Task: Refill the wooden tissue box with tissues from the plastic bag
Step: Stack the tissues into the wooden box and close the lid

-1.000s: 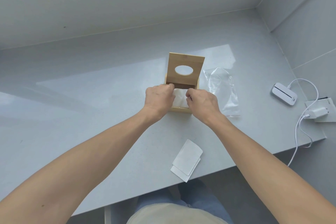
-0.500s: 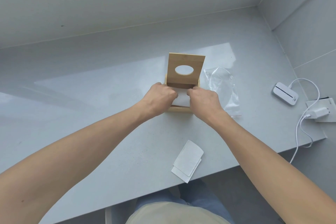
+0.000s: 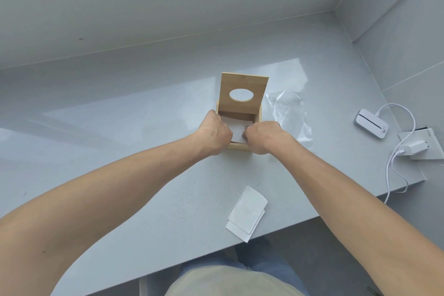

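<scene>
The wooden tissue box stands in the middle of the grey counter with its lid tipped upright, an oval hole in it. White tissues lie inside the box. My left hand and my right hand both reach into the box from the near side, fingers curled down on the tissues. The fingertips are hidden inside the box. An empty clear plastic bag lies flat just right of the box.
Two folded white tissues lie near the counter's front edge. At the right sit a small white device, a white charger with a cable, and a wall socket plate. Walls close off the back and right.
Both hands have sunk lower into the box, pressing the tissues down. The box, lid and bag have stayed in place.
</scene>
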